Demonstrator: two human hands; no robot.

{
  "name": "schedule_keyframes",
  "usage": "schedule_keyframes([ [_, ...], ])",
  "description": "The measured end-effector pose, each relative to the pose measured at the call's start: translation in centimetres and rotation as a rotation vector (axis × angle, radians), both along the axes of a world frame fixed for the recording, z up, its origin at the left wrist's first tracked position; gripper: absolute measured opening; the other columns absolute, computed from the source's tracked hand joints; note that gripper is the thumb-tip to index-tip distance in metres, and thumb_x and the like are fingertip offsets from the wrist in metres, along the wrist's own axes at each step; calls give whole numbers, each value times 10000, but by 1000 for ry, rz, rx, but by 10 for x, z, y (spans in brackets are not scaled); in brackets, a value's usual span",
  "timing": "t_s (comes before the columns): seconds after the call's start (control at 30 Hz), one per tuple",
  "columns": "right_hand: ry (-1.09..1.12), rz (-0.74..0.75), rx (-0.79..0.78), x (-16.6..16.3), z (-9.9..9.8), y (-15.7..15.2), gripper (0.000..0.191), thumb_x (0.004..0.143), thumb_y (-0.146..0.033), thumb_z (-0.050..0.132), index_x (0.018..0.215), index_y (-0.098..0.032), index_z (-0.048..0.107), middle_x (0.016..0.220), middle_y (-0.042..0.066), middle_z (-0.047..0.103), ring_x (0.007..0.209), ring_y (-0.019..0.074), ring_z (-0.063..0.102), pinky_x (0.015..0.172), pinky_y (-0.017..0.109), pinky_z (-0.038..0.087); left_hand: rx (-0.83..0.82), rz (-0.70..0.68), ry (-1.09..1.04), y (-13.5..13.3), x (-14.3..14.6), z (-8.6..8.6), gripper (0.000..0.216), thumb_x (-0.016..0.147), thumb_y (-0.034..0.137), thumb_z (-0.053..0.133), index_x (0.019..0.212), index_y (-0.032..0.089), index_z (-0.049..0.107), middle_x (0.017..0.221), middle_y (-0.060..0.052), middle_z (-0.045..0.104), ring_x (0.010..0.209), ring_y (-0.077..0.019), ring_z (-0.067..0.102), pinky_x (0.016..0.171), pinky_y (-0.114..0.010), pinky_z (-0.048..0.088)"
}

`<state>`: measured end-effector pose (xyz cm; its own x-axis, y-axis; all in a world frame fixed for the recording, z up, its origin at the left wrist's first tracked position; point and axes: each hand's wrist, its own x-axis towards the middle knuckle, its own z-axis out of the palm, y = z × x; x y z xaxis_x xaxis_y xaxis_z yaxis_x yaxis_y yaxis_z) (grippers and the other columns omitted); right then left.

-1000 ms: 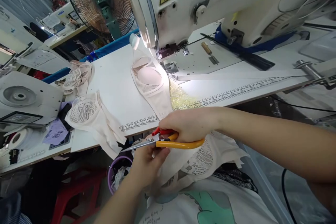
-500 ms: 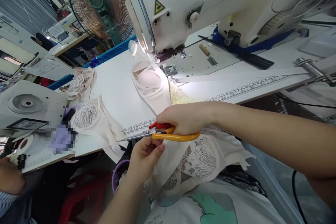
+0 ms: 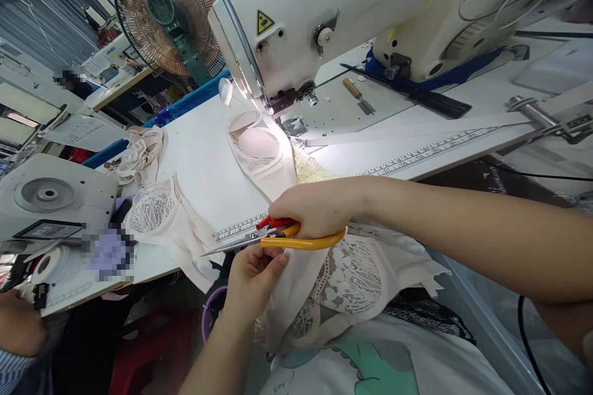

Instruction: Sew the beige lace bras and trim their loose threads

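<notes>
My right hand (image 3: 311,211) is closed around yellow-and-red handled scissors (image 3: 273,239), blades pointing left just off the table's front edge. Right below the blades, my left hand (image 3: 254,276) pinches the edge of a cream lace garment (image 3: 352,278) that drapes over my lap. The garment runs up onto the white table (image 3: 204,166) to a padded cup (image 3: 258,143) lying under the sewing machine (image 3: 352,6) needle.
More cream lace pieces (image 3: 155,213) lie at the table's left edge, with another pile (image 3: 139,151) behind. A standing fan (image 3: 162,12) is at the back left. A second machine's base (image 3: 46,194) sits left. Another person's hand (image 3: 18,327) shows bottom left. A purple bin (image 3: 212,315) stands below.
The view shifted slightly; both hands and the scissors rose a little toward the table edge. More lace fabric shows on my lap. Another person's hand has come into view at the bottom left.
</notes>
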<state>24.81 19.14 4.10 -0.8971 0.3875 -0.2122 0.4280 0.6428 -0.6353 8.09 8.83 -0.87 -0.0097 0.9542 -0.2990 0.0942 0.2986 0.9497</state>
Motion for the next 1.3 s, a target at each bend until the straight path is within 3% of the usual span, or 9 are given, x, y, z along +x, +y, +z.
schedule_keyframes([
  [0.2,21,-1,13,-2,-2,-2,170,712,-244,520,638,-207,372,618,-19,471,504,116,391,448,252,291,41,-10,-24,1,1,0,258,619,368,770,704,159,645,659,-8,610,662,-137,535,628,-242,425],
  [0.33,12,-32,-26,-3,6,-10,192,729,-238,553,638,-202,388,628,-11,497,517,121,421,463,251,312,4,-44,-23,1,0,-5,271,672,407,729,724,151,655,643,-17,600,682,-153,545,647,-260,432],
  [0.47,90,-338,-66,3,13,-28,241,748,-201,568,648,-210,349,631,-19,483,523,116,410,475,242,324,-26,-18,-158,2,-1,-11,313,624,414,765,699,146,622,615,3,571,598,-114,501,584,-230,393],
  [0.57,220,-532,-243,21,4,-44,323,712,-340,635,672,-218,338,637,-34,443,515,107,385,470,237,337,-78,27,-232,1,-2,-16,317,631,404,761,684,144,586,573,24,530,530,-82,451,530,-200,344],
  [0.7,257,-338,-434,51,-28,-68,302,769,-494,532,725,-222,408,677,-9,466,558,139,420,492,260,348,-139,87,-278,-2,-4,-19,348,618,410,762,669,141,548,564,31,515,484,-62,404,488,-182,287],
  [0.9,124,-272,-445,63,-72,-94,298,871,-463,387,709,-213,395,656,-5,446,552,142,413,492,268,326,-156,72,-206,-1,-1,-22,396,581,467,751,620,150,517,494,54,414,455,-60,322,468,-194,224],
  [1.1,131,-310,-467,42,-71,-88,268,849,-408,437,682,-206,382,657,-5,486,560,131,421,506,261,346,-153,35,-162,-2,0,-22,397,597,468,731,633,148,497,534,45,433,472,-58,323,479,-194,225],
  [1.3,70,-360,-455,35,-63,-87,331,810,-468,480,636,-209,368,608,-4,501,528,132,418,474,259,309,-141,41,-169,-2,-2,-21,373,609,448,727,625,154,498,526,48,418,476,-63,312,481,-198,224],
])
